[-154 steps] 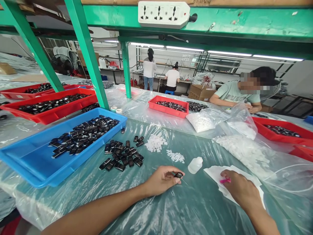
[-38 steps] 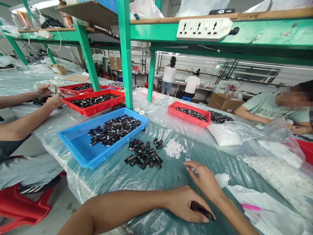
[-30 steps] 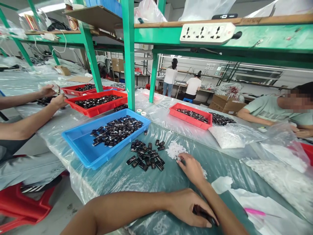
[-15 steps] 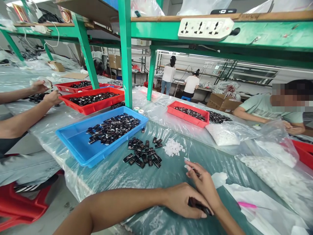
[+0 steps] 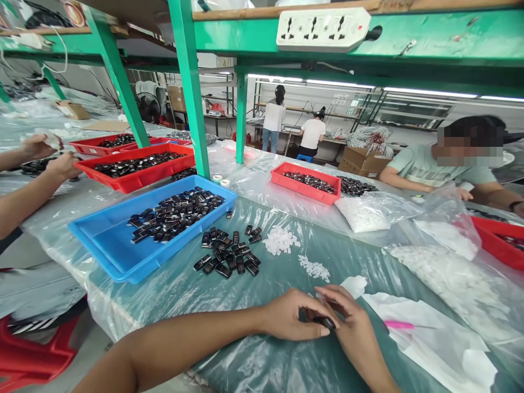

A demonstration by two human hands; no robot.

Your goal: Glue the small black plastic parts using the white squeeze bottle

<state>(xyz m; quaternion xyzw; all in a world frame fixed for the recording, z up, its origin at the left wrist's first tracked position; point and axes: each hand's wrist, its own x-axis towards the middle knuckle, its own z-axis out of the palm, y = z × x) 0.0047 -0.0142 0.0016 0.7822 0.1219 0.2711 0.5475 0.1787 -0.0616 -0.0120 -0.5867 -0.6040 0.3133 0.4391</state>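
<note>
Grn metal frame [image 5: 187, 93] w/ wood-topped shelf [image 5: 229, 13] runs overhead, wht pwr strip [image 5: 321, 30] on its front edge. Bkgd: wht wall [image 5: 466, 106], lit tube lights [image 5: 429, 93], metal racks [image 5: 297, 108], fan [image 5: 148, 107] at back L. Lower L, red plastic stool [image 5: 39, 357] on gry floor [image 5: 96, 349]; clear plastic sheeting [image 5: 172, 295] covers the surface [image 5: 256, 210].
</note>
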